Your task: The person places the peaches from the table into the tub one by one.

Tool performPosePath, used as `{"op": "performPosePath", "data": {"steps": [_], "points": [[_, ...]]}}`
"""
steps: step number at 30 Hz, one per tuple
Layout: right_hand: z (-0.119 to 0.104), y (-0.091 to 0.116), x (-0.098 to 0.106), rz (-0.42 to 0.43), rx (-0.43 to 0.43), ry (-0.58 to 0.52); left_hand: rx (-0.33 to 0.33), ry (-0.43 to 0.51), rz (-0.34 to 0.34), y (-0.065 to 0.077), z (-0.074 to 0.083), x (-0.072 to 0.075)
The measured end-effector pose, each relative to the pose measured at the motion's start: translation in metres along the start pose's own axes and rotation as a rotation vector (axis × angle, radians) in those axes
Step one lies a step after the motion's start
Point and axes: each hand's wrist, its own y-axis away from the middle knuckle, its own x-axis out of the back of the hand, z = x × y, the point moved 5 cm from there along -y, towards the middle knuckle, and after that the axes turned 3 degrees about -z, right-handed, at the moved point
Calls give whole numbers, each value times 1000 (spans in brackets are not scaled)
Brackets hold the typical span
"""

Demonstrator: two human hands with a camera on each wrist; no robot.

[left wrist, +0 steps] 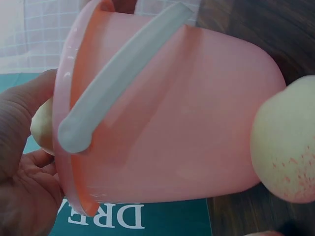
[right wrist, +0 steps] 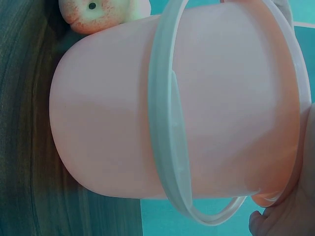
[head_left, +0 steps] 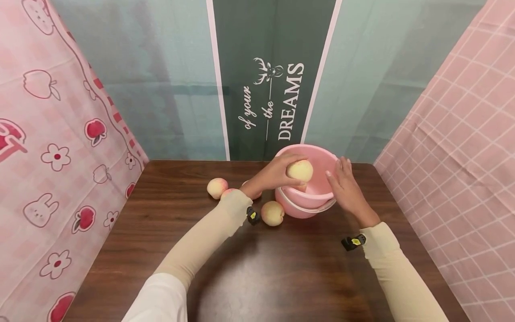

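Note:
A pink bucket with a pale handle stands upright near the table's back edge. My left hand grips a pale yellow peach at the bucket's mouth, over its left side. In the left wrist view, most of that held peach is hidden behind the rim and fingers. My right hand rests at the right side of the rim with its fingers extended. Another peach sits on the table close to the bucket's lower left.
Farther left on the dark wooden table lies a peach, with more peaches partly hidden behind my left forearm. A green and teal cloth hangs behind the table, and pink patterned cloths flank both sides.

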Motion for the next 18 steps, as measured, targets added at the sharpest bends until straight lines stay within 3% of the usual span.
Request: {"op": "performPosePath", "data": {"steps": [8,14,18], "points": [[0,0,1,-12,-3,0,5,-70,-82,-5,-1,-4],[-1,0,2,-6,-6,0,-20,-101,-89,-7,-1,-5],[0,1,1,-11,-12,-1,-20,-69,-83,-6,0,-4]]}}
